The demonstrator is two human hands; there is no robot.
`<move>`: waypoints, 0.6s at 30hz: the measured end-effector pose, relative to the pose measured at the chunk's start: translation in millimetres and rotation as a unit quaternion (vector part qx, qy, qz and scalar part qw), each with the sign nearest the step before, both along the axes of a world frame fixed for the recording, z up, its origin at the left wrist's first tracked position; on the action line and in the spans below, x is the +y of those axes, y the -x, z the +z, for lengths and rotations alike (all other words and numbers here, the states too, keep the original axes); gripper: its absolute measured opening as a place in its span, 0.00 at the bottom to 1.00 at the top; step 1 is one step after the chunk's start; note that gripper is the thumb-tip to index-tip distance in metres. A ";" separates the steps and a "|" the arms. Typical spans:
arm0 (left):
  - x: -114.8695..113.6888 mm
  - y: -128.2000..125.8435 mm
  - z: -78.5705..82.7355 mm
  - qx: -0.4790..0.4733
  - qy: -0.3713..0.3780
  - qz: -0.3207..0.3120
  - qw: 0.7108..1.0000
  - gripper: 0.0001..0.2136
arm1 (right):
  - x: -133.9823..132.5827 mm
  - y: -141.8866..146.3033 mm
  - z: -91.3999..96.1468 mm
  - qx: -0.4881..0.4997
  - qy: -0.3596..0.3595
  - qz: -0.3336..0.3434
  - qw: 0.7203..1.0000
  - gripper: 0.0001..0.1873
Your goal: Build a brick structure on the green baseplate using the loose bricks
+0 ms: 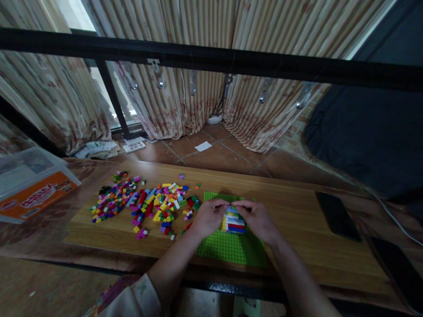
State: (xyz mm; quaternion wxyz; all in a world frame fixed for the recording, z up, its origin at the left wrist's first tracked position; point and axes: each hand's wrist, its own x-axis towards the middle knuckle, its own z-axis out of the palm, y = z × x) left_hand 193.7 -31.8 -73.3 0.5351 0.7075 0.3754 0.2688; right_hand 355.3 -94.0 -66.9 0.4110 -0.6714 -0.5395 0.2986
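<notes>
A small stack of toy building bricks (234, 225), in rows of white, blue, red and yellow, stands on a green studded baseplate (225, 249). My left hand (212, 216) is at the stack's far left side, its thumb and fingers pinched together. From the right, my right hand (257, 220) reaches to the same far end, also with closed fingers. The fingertips of both hands nearly meet above the far edge of the stack. Whatever lies between them is too small and too covered to make out.
Loose bricks in many colours (166, 198) lie spread left of the baseplate on the wooden board (292, 226). At the far left stands a clear plastic box (33, 189) with an orange label. Two dark flat devices, one a black slab (337, 216), lie on the right.
</notes>
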 end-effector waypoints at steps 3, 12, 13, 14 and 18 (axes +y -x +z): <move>-0.7 0.1 0.4 -0.004 0.007 -0.001 1.000 0.14 | 1.7 1.2 0.6 0.010 0.005 -0.003 1.000 0.13; -1.3 -1.0 -1.8 0.004 -0.008 0.012 1.000 0.13 | 11.2 4.3 1.5 0.124 0.079 -0.070 0.987 0.11; -1.5 -0.9 -1.8 0.006 -0.013 0.012 1.000 0.13 | 12.1 5.0 1.2 0.128 0.082 -0.075 0.985 0.11; -1.6 -0.8 -1.7 0.007 -0.018 0.011 1.000 0.14 | 12.9 5.7 1.0 0.130 0.084 -0.080 0.985 0.11; -1.7 -0.2 -1.4 0.011 -0.030 0.009 0.999 0.14 | 15.0 9.7 0.7 0.148 0.090 -0.102 0.980 0.10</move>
